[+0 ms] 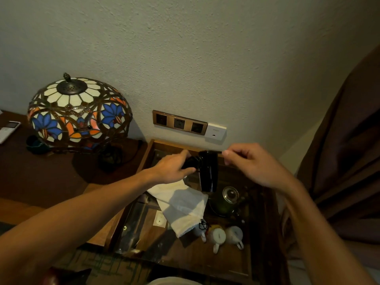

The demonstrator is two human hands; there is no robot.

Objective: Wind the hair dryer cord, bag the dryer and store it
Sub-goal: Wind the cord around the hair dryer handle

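Dryer (208, 171) held above the glass-topped table (263, 233), left hand (171, 168) gripping its body, right hand (249, 163) pinching the cord (213, 151). Keep loops tight, even; white bag (183, 204) waits below.

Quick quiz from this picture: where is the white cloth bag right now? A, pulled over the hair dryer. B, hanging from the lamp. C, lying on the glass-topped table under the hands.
C: the white cloth bag lies flat on the glass-topped table, below the bare black hair dryer.
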